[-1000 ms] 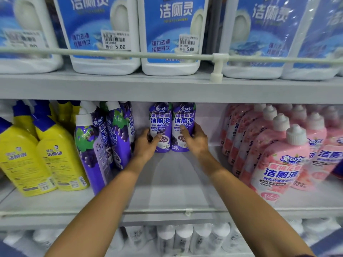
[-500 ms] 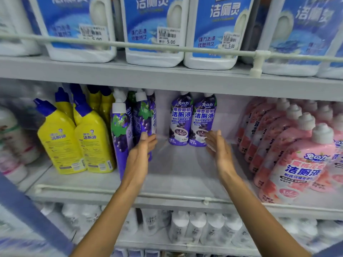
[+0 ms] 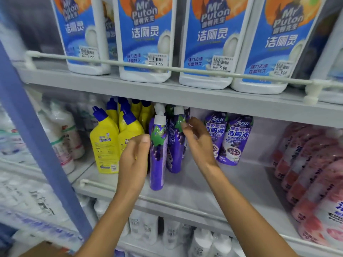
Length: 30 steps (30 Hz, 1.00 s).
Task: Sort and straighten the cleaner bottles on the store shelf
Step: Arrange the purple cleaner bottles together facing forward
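Observation:
On the middle shelf [image 3: 213,184] a row of purple grape cleaner bottles with white caps runs front to back; the front one [image 3: 157,153] faces sideways. My left hand [image 3: 134,160] hovers at its left side, fingers loosely curled, holding nothing. My right hand [image 3: 198,141] reaches the second purple bottle [image 3: 175,145], fingertips at its upper label, with no clear grip. Two purple bottles [image 3: 228,140] stand upright at the back, labels facing me.
Yellow bottles with blue caps [image 3: 105,141] stand left of the purple row. Pink bottles [image 3: 311,164] fill the right side. Large white-and-blue jugs [image 3: 209,43] sit on the shelf above behind a rail. A blue upright post [image 3: 37,145] stands at left.
Both hands have left the two rear purple bottles and moved left and forward to the sideways row of purple bottles. The view has swung left and upward.

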### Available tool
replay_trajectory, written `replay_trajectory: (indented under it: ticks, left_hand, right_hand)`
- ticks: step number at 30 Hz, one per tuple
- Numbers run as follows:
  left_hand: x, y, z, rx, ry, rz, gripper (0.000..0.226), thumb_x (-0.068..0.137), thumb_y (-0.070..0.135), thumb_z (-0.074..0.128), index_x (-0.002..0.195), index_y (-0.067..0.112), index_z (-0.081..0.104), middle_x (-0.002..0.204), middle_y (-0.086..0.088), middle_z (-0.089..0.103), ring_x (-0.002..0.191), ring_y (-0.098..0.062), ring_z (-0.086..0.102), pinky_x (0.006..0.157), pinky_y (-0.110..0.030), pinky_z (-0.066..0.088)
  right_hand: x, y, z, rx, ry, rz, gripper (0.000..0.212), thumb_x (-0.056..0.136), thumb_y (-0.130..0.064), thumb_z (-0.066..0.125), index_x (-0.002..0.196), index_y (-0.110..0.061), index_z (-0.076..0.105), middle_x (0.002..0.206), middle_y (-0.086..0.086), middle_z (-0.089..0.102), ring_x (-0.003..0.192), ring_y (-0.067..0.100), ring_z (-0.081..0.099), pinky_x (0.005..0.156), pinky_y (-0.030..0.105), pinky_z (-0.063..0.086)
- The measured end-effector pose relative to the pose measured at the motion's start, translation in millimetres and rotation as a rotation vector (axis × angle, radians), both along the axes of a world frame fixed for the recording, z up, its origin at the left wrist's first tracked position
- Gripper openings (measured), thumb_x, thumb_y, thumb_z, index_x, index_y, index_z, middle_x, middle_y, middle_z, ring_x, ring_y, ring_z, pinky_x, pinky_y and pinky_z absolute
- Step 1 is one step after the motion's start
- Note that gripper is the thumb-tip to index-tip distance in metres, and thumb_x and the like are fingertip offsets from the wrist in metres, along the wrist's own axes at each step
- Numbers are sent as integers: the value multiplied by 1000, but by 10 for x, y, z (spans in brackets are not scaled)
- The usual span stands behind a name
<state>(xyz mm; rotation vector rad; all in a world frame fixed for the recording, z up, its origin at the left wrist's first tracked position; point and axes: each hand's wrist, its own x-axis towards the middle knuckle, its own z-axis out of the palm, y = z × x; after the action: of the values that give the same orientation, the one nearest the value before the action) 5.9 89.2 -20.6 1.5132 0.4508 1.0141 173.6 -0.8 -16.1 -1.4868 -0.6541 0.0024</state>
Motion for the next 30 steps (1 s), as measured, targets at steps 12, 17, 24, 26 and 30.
replay_trajectory:
  ticks: [12,17,24,26,30]
  left_hand:
    - [322,111,-319,138,110,16,58,80,25,77,136,28,60,119,10,74,109,-11,71,96,-43,58]
    - [367,109,-314,171,81,-93,49,86,9,79,132,18,64,118,5,76,107,-14,73,97,-43,58]
    - [778,-211,-328,141,51,-353,47,87,-1,77,128,18,66,116,8,77,109,-9,72,94,-25,56]
    - [927,-287,-307,145,75,-463,46,88,2,77,125,26,64,117,12,76,112,-7,71,92,-21,54]
    - [1221,-380,-289,172,113,-591,47,91,6,76,134,12,57,125,3,74,117,-12,69,95,-26,54]
  right_hand:
    - [-9,40,-82,-146,-260,-169,42,94,-16,74,135,-14,63,110,-4,75,93,-4,68,84,15,54]
    - [14,-439,-68,-125,-109,-97,54,94,-17,76,145,-12,58,120,-3,74,103,0,70,90,14,54]
    - [128,-1233,-124,-67,-31,-130,51,94,2,69,141,-12,53,112,-11,71,93,-11,67,84,11,51]
    - [198,-1426,-132,-68,-25,-148,48,96,-1,68,139,-14,54,115,-10,73,101,-4,69,89,17,52]
    - [324,-1657,-127,-36,17,-139,52,97,-2,68,144,-14,50,124,-5,73,115,11,68,103,32,52]
